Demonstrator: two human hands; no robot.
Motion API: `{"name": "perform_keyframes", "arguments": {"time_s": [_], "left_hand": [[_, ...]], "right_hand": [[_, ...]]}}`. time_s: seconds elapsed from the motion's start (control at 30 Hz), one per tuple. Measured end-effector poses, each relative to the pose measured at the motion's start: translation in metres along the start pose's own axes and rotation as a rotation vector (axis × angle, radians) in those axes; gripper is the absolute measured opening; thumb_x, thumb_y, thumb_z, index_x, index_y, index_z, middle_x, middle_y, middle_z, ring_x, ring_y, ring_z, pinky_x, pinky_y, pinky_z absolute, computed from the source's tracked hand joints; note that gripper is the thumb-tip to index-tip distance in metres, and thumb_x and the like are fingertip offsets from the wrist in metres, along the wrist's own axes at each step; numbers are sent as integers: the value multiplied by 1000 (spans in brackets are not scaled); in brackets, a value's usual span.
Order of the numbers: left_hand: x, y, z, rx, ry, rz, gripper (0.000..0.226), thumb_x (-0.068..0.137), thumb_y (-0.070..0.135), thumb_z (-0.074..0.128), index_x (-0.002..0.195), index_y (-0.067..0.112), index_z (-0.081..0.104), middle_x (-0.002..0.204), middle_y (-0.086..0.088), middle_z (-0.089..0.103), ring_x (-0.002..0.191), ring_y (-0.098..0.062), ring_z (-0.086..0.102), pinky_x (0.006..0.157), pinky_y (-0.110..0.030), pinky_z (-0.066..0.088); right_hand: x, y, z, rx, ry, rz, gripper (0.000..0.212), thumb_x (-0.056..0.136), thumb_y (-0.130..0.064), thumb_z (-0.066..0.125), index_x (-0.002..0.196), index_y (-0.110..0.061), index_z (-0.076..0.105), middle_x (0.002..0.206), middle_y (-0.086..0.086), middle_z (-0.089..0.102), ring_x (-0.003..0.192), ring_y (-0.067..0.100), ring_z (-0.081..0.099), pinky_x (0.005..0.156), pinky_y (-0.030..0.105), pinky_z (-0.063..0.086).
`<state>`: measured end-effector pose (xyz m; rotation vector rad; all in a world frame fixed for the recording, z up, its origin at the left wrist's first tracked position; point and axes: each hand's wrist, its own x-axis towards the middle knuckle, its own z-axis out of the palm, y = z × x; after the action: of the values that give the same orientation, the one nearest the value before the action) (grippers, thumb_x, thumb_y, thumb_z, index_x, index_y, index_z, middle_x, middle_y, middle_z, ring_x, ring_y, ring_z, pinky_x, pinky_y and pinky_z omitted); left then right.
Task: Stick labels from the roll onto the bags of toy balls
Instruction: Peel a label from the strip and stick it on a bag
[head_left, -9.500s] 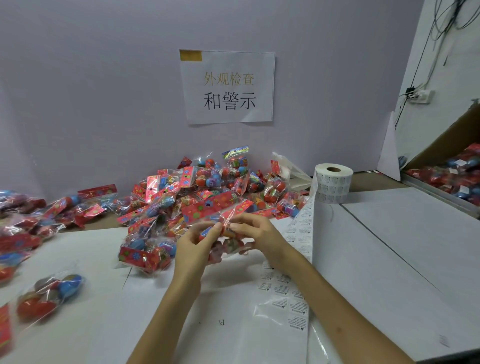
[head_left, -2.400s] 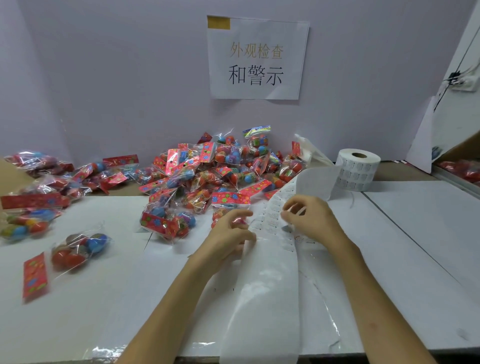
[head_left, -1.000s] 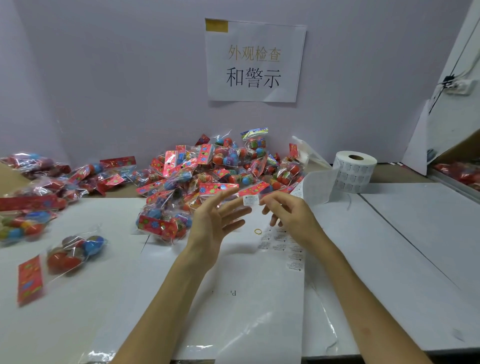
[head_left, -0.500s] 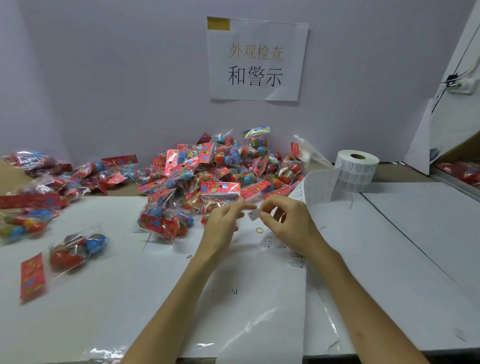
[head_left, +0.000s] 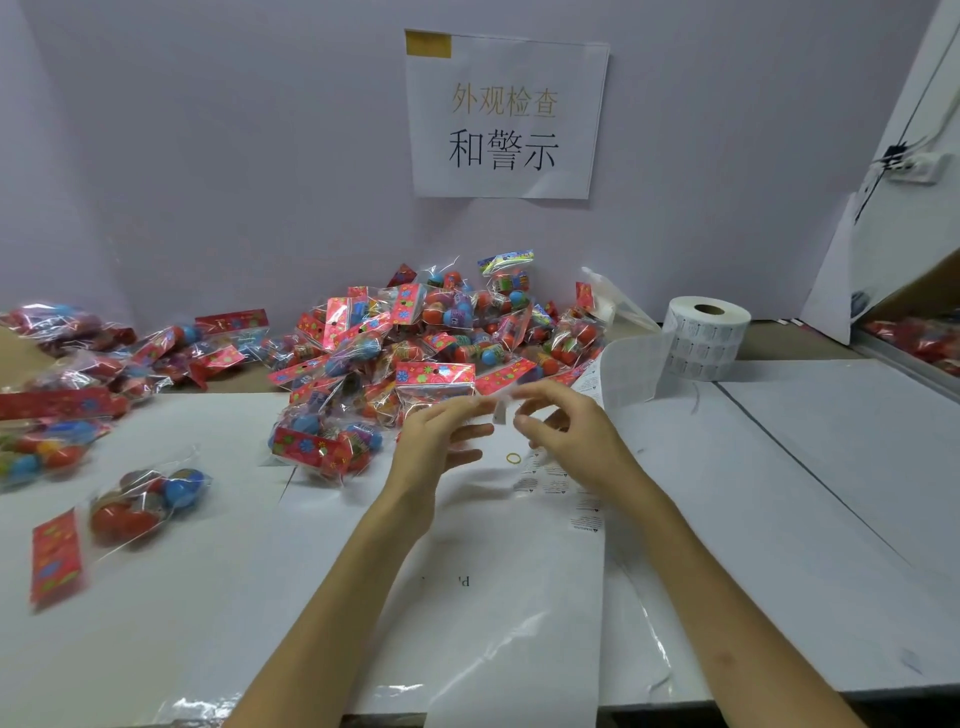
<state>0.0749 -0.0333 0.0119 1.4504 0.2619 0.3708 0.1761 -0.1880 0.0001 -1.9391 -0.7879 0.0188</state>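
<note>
The roll (head_left: 709, 338) is white and stands on end at the back right of the desk (head_left: 779, 493), hollow core up, with rows of printed labels round its side. Its strip (head_left: 626, 374) peels off leftward, curves down and runs flat toward the near edge. A few labels (head_left: 556, 486) remain on it and the rest is bare glossy backing. One small white label (head_left: 500, 413), blurred, is pinched at the fingertips of the right hand (head_left: 576, 441), with the left hand (head_left: 436, 441) reaching straight fingers to its other edge. The bags (head_left: 431, 332) are clear, with red flowered headers and red and blue balls inside. They are heaped at the back, more are scattered at left, and one bag (head_left: 145, 499) lies apart nearer the front.
</note>
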Motion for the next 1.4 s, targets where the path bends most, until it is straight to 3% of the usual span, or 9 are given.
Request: {"name": "perform_keyframes", "arguments": {"time_s": [0.1, 0.27, 0.5, 0.73, 0.97, 1.17, 1.23, 1.33, 1.4], "left_hand": [[-2, 3, 0, -44, -4, -15, 28, 101, 32, 56, 100, 25, 82, 106, 4, 78, 101, -17, 74, 80, -30, 56], [-7, 7, 0, -106, -34, -38, 31, 102, 32, 52, 96, 28, 82, 106, 6, 79, 98, -17, 75, 78, -29, 55], [-6, 7, -1, -135, -34, -58, 35, 102, 32, 51, 90, 29, 83, 103, 7, 79, 100, -21, 75, 81, -32, 56], [-5, 5, -1, -101, -15, -37, 28, 101, 31, 54, 105, 22, 80, 107, 2, 79, 96, -19, 76, 80, -32, 55], [-2, 1, 1, -12, -30, 0, 27, 102, 30, 54, 109, 22, 78, 108, 8, 78, 98, -18, 75, 85, -33, 57], [2, -1, -1, -8, 16, 2, 24, 101, 24, 58, 120, 19, 72, 108, 3, 78, 96, -22, 75, 78, -30, 57], [3, -1, -4, -21, 103, 27, 22, 101, 18, 58, 117, 19, 73, 107, 0, 78, 99, -25, 73, 80, -32, 57], [6, -5, -7, 69, 302, 94, 20, 101, 14, 57, 104, 24, 74, 108, 0, 75, 106, -22, 68, 90, -37, 56], [8, -10, -8, 146, 386, 122, 20, 101, 14, 57, 113, 23, 71, 115, 2, 71, 111, -19, 65, 97, -40, 55]], "right_hand": [[0, -7, -4, 203, -16, 15, 18, 97, -18, 66, 100, -34, 75, 95, -11, 75, 73, 10, 70, 69, 20, 54], [-1, -10, -6, 417, -77, 91, 19, 99, -13, 60, 109, -19, 76, 93, -3, 75, 76, 13, 68, 73, 23, 54], [-1, -12, -7, 510, -156, 183, 24, 102, -16, 55, 116, -16, 74, 95, -1, 75, 78, 14, 67, 72, 24, 51], [0, -12, -8, 640, -196, 222, 25, 103, -19, 53, 116, -9, 72, 88, 2, 71, 70, 14, 60, 69, 25, 49], [-1, -11, -5, 577, -118, 208, 11, 93, -19, 70, 87, -23, 78, 79, 1, 68, 63, 11, 57, 63, 21, 50], [-1, -11, -6, 678, -96, 172, 4, 82, -21, 75, 79, -23, 77, 74, 1, 65, 63, 12, 55, 61, 20, 48], [0, -11, -8, 736, -83, 165, 4, 84, -24, 73, 84, -22, 77, 75, 1, 66, 62, 13, 54, 60, 21, 48], [2, -11, -8, 750, -59, 188, 27, 98, -26, 62, 120, -11, 68, 80, 3, 68, 62, 13, 52, 61, 24, 47], [3, -11, -8, 732, -58, 219, 37, 101, -28, 57, 136, -14, 58, 81, 5, 69, 60, 13, 52, 60, 26, 48]]}}
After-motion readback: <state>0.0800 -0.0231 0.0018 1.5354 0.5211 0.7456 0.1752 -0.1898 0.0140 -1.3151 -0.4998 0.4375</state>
